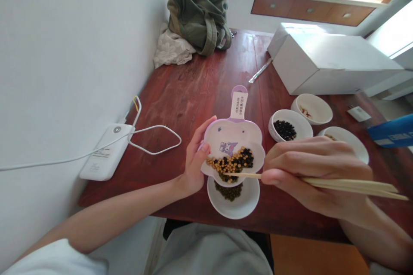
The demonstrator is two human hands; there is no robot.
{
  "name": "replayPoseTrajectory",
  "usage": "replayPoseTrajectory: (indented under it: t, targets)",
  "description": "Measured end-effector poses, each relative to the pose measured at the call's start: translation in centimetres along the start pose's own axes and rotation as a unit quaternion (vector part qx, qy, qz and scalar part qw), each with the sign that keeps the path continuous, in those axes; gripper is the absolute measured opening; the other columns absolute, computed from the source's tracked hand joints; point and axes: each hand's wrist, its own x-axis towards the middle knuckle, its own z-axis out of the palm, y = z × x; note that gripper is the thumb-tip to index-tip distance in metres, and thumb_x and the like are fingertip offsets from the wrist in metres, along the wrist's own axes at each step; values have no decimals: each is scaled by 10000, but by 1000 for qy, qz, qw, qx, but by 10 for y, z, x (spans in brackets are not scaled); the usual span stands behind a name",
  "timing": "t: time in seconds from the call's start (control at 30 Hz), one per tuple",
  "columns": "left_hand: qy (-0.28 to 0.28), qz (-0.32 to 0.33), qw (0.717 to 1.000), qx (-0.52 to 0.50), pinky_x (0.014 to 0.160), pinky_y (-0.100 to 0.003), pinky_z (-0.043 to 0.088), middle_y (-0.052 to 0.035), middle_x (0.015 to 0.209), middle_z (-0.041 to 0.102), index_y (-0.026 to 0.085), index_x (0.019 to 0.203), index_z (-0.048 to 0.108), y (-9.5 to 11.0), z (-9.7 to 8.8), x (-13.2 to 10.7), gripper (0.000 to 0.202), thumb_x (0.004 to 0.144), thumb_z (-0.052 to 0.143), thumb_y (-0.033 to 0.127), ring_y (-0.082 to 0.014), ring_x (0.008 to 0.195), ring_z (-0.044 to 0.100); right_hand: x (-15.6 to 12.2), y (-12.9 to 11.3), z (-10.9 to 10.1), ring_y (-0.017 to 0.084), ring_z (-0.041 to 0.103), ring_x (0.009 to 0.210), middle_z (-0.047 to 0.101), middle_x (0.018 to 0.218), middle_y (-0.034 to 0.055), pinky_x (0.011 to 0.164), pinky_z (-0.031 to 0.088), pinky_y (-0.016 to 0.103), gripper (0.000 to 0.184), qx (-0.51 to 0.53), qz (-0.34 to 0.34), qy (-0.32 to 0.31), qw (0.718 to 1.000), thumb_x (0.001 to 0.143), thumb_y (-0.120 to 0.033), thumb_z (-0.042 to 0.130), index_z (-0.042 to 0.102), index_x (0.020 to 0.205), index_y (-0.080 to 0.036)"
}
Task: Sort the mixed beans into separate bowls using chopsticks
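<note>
My left hand grips the left rim of a flower-shaped dish with a purple edge, a cartoon print and a labelled handle pointing away from me. Yellow, black and green beans lie mixed along its near side. Wooden chopsticks are held in my right hand, their tips among the beans. Partly under the dish's near edge is a white bowl with green beans in it. Whether the dish touches that bowl I cannot tell.
At right stand a bowl of black beans, a bowl with reddish bits and a bowl partly behind my right hand. A white box, green bag, power bank with cable and blue packet surround them.
</note>
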Motion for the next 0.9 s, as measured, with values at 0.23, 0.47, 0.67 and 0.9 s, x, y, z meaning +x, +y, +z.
replayPoseTrajectory:
  t: [0.23, 0.47, 0.67, 0.9]
  targets:
    - [-17, 15, 1000, -12, 1150, -485, 647, -124, 1519, 814, 263, 1644, 677, -1, 0, 0, 602, 1110, 655, 541, -362, 1358, 795, -1, -1, 4, 134, 690, 581, 773, 715, 54, 537, 493, 257, 417, -23, 23, -8, 999, 1128, -208, 772, 667, 725, -186]
    - [-13, 13, 1000, 1, 1134, -476, 650, -119, 1504, 821, 264, 1640, 686, 0, 0, 1, 604, 1110, 654, 553, -360, 1347, 797, -2, 0, 4, 144, 688, 579, 774, 708, 51, 531, 487, 264, 380, -12, 21, 7, 1000, 1100, -209, 808, 709, 734, -197]
    - [-3, 16, 1000, 9, 1191, -493, 608, -135, 1559, 787, 246, 1640, 676, -3, -3, 0, 637, 1095, 662, 575, -369, 1409, 758, -1, -1, 4, 137, 646, 545, 739, 666, 36, 517, 479, 267, 377, -11, 24, 18, 999, 1109, -230, 794, 745, 736, -203]
    - [-13, 12, 1000, 4, 1142, -494, 639, -122, 1518, 812, 264, 1644, 675, -2, -1, 0, 621, 1106, 647, 573, -361, 1358, 785, -2, -2, 5, 132, 624, 518, 737, 663, 33, 513, 471, 275, 405, 6, 35, 23, 999, 1121, -265, 784, 740, 723, -201]
